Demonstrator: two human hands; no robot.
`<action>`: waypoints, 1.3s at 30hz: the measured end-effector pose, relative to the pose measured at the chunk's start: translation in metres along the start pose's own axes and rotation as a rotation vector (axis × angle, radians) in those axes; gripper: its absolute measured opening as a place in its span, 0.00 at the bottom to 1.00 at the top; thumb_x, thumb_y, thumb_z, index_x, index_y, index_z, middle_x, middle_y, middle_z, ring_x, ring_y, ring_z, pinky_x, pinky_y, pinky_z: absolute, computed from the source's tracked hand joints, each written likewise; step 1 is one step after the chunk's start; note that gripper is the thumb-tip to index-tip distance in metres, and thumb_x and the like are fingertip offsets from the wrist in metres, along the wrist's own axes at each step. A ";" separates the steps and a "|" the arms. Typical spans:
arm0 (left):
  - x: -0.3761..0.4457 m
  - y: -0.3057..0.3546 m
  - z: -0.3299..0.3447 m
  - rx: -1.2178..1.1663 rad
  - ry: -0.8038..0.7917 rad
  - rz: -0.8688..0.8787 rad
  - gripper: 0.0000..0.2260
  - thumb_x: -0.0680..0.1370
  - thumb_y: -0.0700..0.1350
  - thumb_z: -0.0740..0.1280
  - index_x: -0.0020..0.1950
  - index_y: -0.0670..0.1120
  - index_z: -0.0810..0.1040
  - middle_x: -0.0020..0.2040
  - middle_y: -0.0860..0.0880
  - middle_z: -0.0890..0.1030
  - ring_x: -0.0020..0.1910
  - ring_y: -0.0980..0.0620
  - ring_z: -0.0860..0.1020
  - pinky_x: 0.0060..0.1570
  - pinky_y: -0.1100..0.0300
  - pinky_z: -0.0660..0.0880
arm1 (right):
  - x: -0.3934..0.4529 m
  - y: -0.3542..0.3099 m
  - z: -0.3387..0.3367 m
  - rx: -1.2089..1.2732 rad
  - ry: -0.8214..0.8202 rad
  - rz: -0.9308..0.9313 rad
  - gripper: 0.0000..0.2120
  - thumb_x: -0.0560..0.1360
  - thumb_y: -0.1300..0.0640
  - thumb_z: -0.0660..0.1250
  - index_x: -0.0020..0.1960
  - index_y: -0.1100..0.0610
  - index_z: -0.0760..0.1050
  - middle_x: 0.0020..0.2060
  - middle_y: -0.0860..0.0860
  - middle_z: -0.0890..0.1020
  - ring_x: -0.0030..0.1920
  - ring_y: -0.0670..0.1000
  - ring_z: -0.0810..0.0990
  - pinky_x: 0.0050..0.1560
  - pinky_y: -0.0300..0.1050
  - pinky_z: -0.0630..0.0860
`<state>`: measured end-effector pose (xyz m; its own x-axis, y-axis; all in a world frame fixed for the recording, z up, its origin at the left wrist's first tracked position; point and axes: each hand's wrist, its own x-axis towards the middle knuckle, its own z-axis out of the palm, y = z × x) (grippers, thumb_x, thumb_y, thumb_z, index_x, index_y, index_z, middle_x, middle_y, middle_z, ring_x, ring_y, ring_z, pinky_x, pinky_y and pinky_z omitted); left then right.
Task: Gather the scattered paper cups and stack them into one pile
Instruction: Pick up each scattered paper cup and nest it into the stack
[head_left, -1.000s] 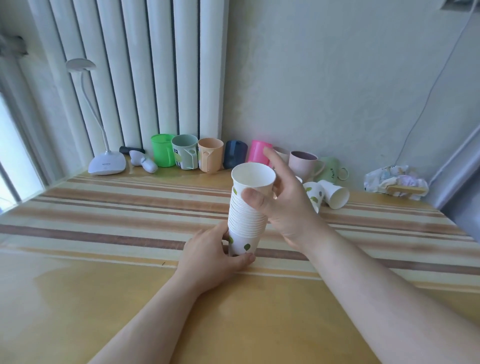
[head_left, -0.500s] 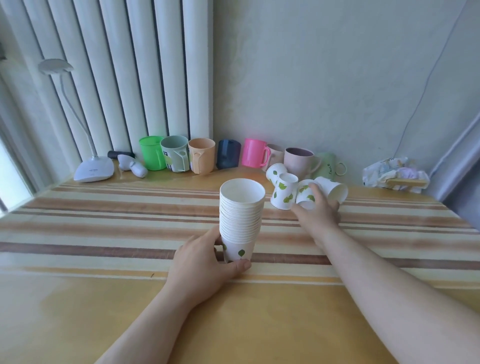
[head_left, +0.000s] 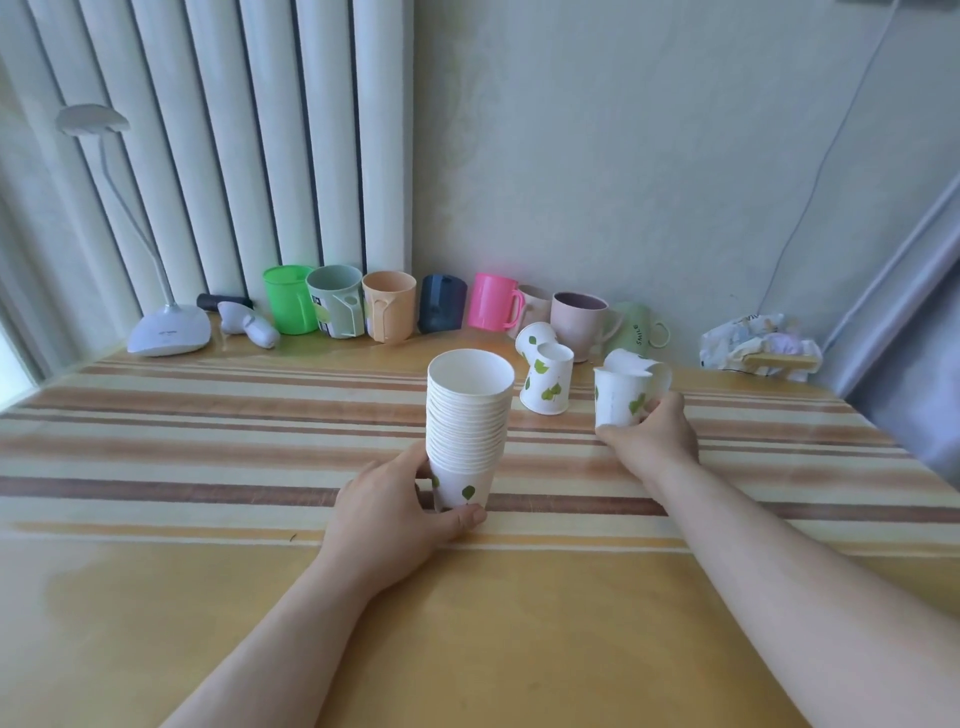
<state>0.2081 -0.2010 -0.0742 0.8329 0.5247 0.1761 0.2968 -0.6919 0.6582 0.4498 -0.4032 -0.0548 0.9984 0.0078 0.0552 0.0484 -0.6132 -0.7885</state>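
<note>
A tall stack of white paper cups (head_left: 467, 426) with green leaf prints stands upright on the striped table. My left hand (head_left: 395, 514) wraps around the stack's base. To the right, my right hand (head_left: 649, 436) holds one leaf-print paper cup (head_left: 618, 400) upright just above the table. Another paper cup (head_left: 636, 366) lies on its side right behind it. Two more loose cups sit between the stack and my right hand: one upright (head_left: 548, 379), one tilted behind it (head_left: 532, 338).
A row of coloured plastic mugs (head_left: 389, 306) lines the back wall, from green (head_left: 288, 306) to pale green (head_left: 639, 325). A white desk lamp (head_left: 166, 332) stands at the back left. A crumpled wrapper pile (head_left: 758, 348) lies at the back right. The table (head_left: 208, 597) stretches wide in front.
My right hand left the top of the stack, reached right to the loose cups and has now lifted one upright. My left hand stayed on the stack's base.
</note>
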 end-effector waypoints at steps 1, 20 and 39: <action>0.000 0.000 0.000 0.004 0.002 0.001 0.22 0.70 0.68 0.78 0.60 0.63 0.78 0.51 0.68 0.83 0.55 0.57 0.81 0.55 0.49 0.79 | -0.002 0.002 -0.003 -0.014 -0.029 0.003 0.30 0.66 0.52 0.78 0.63 0.48 0.68 0.50 0.48 0.80 0.54 0.60 0.80 0.46 0.50 0.77; 0.001 -0.001 -0.001 0.022 -0.009 0.006 0.23 0.69 0.70 0.76 0.58 0.62 0.78 0.52 0.66 0.83 0.55 0.54 0.81 0.56 0.48 0.79 | -0.120 -0.127 -0.035 0.756 -0.847 -0.256 0.19 0.70 0.66 0.75 0.57 0.50 0.80 0.49 0.44 0.86 0.52 0.48 0.82 0.56 0.50 0.75; 0.000 -0.001 -0.001 0.001 -0.008 0.002 0.23 0.68 0.69 0.76 0.59 0.63 0.78 0.51 0.68 0.82 0.55 0.58 0.80 0.57 0.49 0.78 | -0.029 -0.025 -0.004 0.236 -0.240 -0.246 0.30 0.72 0.60 0.74 0.72 0.43 0.74 0.68 0.52 0.74 0.51 0.51 0.78 0.45 0.46 0.76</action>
<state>0.2076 -0.2001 -0.0742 0.8370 0.5197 0.1715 0.2958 -0.6933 0.6572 0.4192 -0.3915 -0.0347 0.9331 0.3324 0.1373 0.2635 -0.3721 -0.8900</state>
